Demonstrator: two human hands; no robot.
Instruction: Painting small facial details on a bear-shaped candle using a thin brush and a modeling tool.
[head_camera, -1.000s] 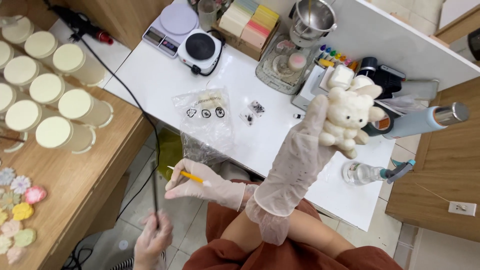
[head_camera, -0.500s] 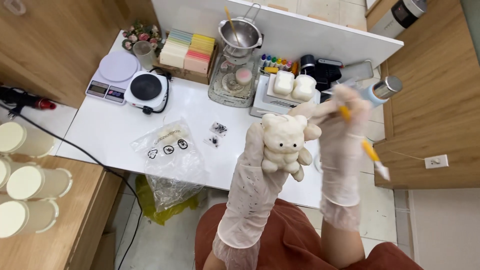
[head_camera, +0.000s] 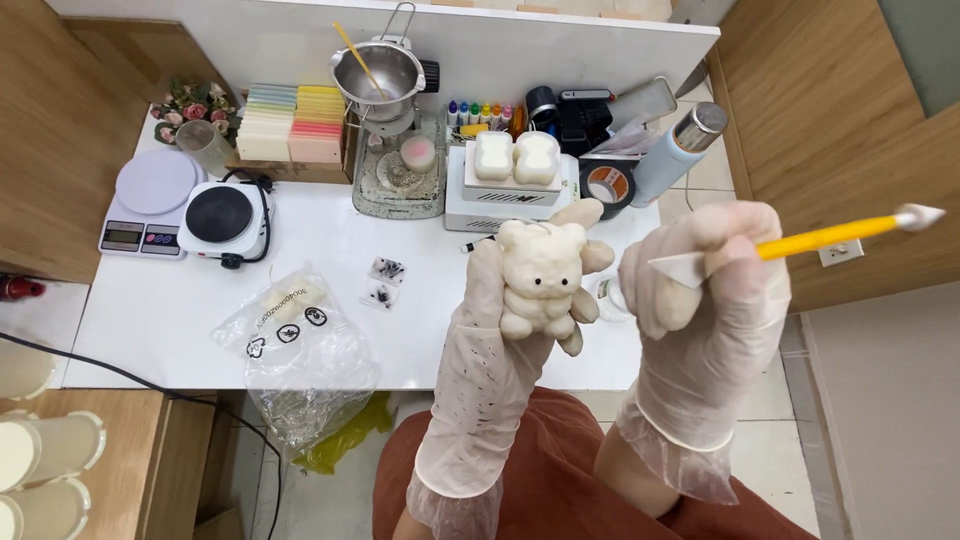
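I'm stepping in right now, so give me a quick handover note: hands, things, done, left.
Left hand, gloved, holds the cream bear figure upright above the white table.
Right hand, gloved, grips the yellow sculpting tool, white tips at both ends, clear of the bear.
Done: bear has two dark eyes and a nose.
Left: any further detailing; tool not yet on it.

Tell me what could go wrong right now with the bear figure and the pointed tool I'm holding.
The left hand holds the cream bear figure in the air beyond the white table edge, so a slip could drop it. The right hand holds the yellow tool with its pale tip close to the bear; a careless move might gouge it.
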